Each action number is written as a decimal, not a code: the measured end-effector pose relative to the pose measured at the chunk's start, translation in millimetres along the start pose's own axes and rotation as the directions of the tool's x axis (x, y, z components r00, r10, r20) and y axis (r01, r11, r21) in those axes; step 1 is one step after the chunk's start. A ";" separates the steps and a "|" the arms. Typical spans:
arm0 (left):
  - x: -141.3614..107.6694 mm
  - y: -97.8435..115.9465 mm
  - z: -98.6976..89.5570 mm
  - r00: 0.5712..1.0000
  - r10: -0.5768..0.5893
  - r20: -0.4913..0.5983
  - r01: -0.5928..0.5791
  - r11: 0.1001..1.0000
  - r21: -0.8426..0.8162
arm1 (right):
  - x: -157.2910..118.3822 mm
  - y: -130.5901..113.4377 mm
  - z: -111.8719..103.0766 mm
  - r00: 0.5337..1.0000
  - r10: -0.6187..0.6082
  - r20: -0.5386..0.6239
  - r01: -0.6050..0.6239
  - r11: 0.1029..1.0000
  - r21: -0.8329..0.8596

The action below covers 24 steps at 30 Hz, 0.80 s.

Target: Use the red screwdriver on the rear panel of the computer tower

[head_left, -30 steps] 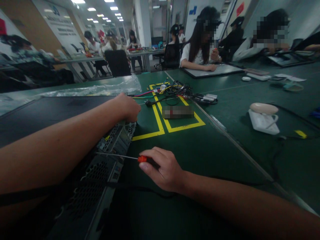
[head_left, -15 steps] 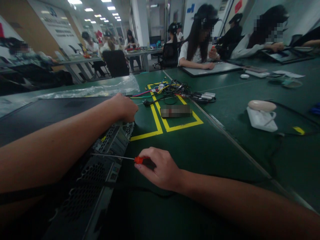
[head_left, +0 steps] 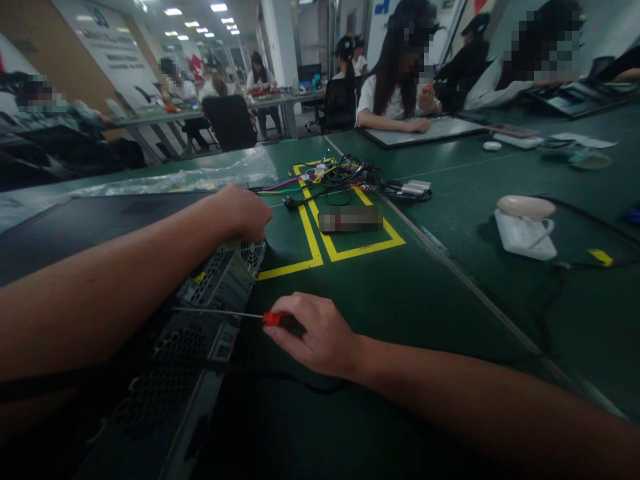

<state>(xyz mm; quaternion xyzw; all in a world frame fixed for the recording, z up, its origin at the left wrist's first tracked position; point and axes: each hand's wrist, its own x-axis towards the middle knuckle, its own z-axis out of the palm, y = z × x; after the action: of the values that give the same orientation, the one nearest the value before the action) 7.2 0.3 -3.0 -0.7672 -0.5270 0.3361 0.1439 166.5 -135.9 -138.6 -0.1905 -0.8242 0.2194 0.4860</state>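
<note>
Orange screwdriver [head_left: 271, 319], right hand [head_left: 320, 337] closed round it, is crossing lower-left computer case [head_left: 220, 279]; fan [head_left: 253, 252] fitted, remainder unclear, left hand [head_left: 246, 213] hiding its hold.

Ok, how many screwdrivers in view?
1 for sure: the orange-handled screwdriver in the right hand, shaft running to the computer case. The orange item held by the person opposite is too blurred to identify; others may be hidden.

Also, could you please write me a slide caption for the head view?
Right hand holding a red-handled screwdriver at a computer case, left hand near its far end.
</note>
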 end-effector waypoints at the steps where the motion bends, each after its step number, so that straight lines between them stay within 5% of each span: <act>1: 0.1 0.1 0.1 1.000 -0.003 0.001 0.003 1.000 -0.001 | 0.1 0.0 -0.2 1.000 -0.002 0.000 0.002 1.000 -0.001; 24: -1.1 -2.0 -0.6 1.000 0.018 0.006 -0.018 0.999 0.049 | 0.2 -2.9 0.3 0.999 0.005 -0.041 -0.006 1.000 -0.021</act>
<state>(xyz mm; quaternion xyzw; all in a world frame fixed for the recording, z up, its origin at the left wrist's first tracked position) 5.9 0.2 -1.0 -0.7671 -0.5122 0.3525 0.1581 165.9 -138.2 -137.0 -0.2022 -0.8158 0.2082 0.5002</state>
